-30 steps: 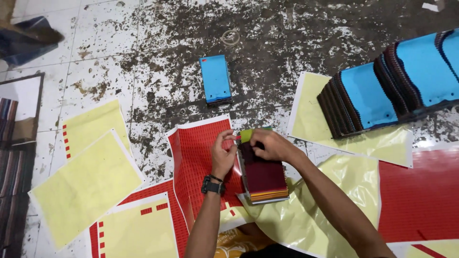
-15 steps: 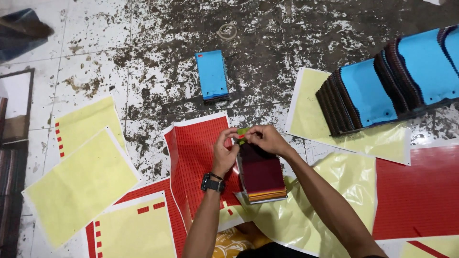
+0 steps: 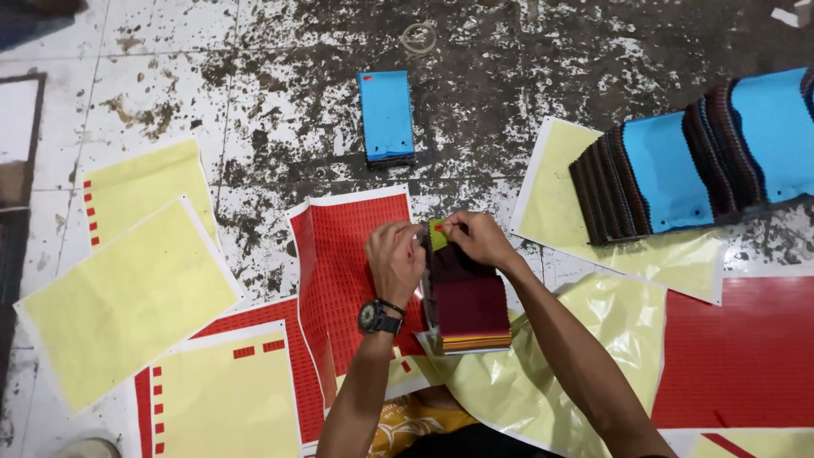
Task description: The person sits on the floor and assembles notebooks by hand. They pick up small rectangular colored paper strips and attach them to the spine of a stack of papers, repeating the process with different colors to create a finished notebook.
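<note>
Barely shifted, both hands (image 3: 437,250) pinch a small green sticker (image 3: 437,233) at the dark swatch stack's (image 3: 469,301) top edge

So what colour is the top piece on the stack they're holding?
Dark maroon swatch, clearest in the head view.

What we can't make out

Our left hand (image 3: 395,261) and right hand (image 3: 480,239) cover the swatch stack's (image 3: 468,307) top edge; the fanned swatches (image 3: 678,170) run off the right edge, and our elbows leave the bottom.

Stained floor (image 3: 254,102) bears sticker sheets (image 3: 119,288), swatch stacks (image 3: 386,114).
</note>
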